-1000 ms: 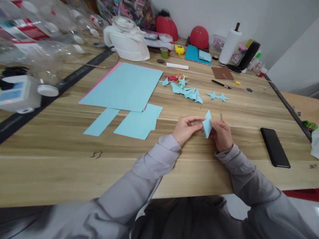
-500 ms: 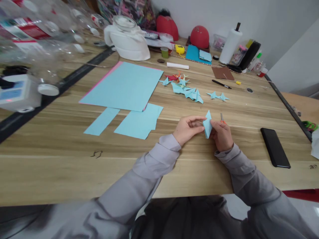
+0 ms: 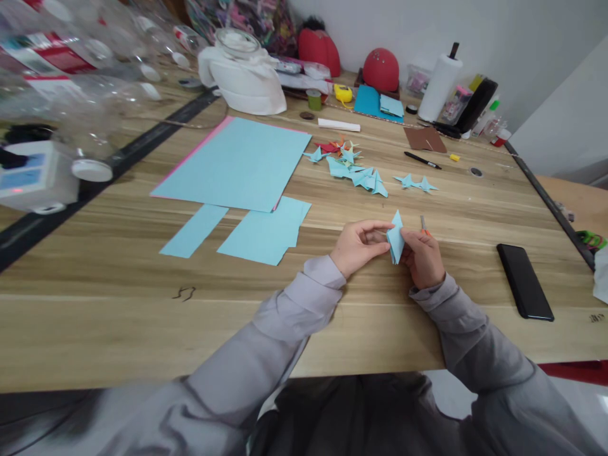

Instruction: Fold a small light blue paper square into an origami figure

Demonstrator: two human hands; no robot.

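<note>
A light blue folded paper [image 3: 395, 237], a narrow diamond with one point up, is held just above the table between both hands. My left hand [image 3: 361, 246] is closed on its left edge, thumb and fingers pinching there. On the right edge my right hand [image 3: 422, 256] grips it with the thumb in front; its other fingers are partly hidden. Behind the right hand lie scissors [image 3: 423, 223], their orange handles mostly covered. Farther back, two blue paper cranes [image 3: 416, 183] sit beside a pile of folded blue paper pieces [image 3: 363, 178].
Large blue sheets [image 3: 237, 163] with a pink edge lie left, near cut blue pieces [image 3: 266, 231] and a strip [image 3: 194, 231]. A black phone [image 3: 525, 282] lies right, a pen [image 3: 422, 160] behind. Plastic bottles [image 3: 90, 120] crowd the left; a paper roll [image 3: 441, 87] stands at the back.
Almost nothing differs. Both hands keep their hold on the folded paper in the same place.
</note>
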